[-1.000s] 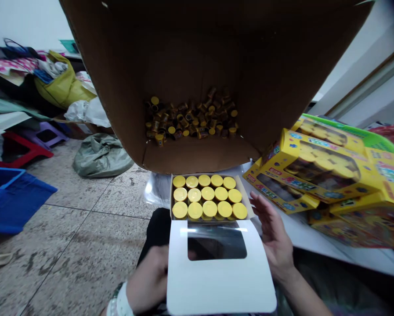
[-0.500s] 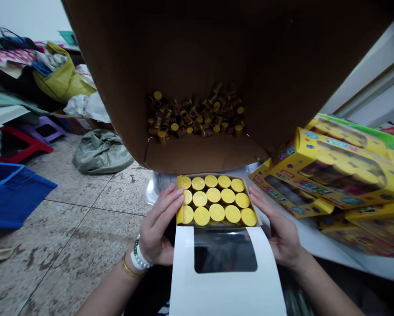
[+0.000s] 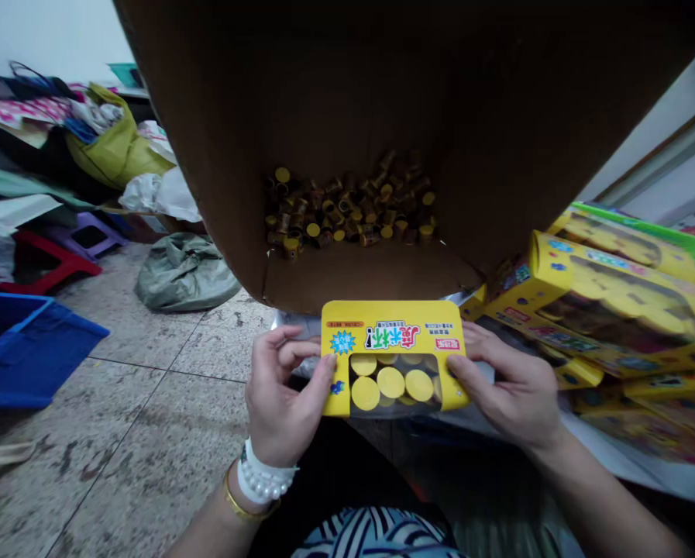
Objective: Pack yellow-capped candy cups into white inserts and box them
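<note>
Looks like closing the lid on a yellow box of capped cups, near side of big carton, pinched at left end by left hand, at right end by right hand; probably calls next for even thumb pressure.

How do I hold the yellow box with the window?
Probably by its two short ends, left hand and right hand coming from opposite sides: the yellow box is long, with card at both ends and a see-through window between.
</note>
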Motion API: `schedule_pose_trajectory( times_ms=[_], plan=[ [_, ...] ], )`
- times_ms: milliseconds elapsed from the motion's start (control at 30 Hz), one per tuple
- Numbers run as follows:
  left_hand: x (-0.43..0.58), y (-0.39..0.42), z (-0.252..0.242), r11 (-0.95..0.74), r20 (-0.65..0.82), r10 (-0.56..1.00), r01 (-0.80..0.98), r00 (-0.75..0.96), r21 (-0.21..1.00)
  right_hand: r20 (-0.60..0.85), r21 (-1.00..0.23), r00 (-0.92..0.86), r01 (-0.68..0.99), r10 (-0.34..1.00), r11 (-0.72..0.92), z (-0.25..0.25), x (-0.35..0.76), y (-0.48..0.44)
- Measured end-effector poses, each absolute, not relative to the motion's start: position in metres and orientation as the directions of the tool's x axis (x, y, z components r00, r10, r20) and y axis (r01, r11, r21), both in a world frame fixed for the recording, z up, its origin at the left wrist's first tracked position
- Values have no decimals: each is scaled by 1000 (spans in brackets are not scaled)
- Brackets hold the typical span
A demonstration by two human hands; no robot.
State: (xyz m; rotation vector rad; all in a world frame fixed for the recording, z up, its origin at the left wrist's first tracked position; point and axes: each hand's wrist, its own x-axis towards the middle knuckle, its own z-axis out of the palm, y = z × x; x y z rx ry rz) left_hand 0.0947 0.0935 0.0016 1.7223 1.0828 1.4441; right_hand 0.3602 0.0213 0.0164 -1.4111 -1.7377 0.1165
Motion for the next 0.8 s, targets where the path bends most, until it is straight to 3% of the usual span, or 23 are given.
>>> schedule_pose_trajectory(
  times_ms=[33, 100, 167, 267, 433, 667, 800],
  plan=[
    [96, 94, 7, -421, 420, 906, 188, 45, 887, 510, -612, 99, 740, 854, 280, 18, 358, 24],
    [99, 96, 18, -491, 481, 869, 297, 112, 819, 435, -662, 163, 725, 885, 192, 22, 355, 30],
    [99, 101, 28, -610, 556, 790, 433, 259, 664, 394, -623, 94, 758, 914, 191, 27, 354, 34],
    [98, 110, 39, -702, 514, 712, 512, 479, 495, 329, -515, -78, 821, 941, 247, 37, 357, 36],
    [106, 113, 46, -682, 433, 723, 652, 538, 330, 269, -441, -199, 844, 942, 304, 45, 361, 32],
    [108, 113, 42, -800, 542, 595, 502, 593, 329, 365, -462, -183, 816, 913, 348, 39, 357, 34],
    [107, 117, 41, -797, 486, 605, 479, 631, 369, 388, -454, -234, 793, 892, 406, 39, 358, 40]
  ],
)
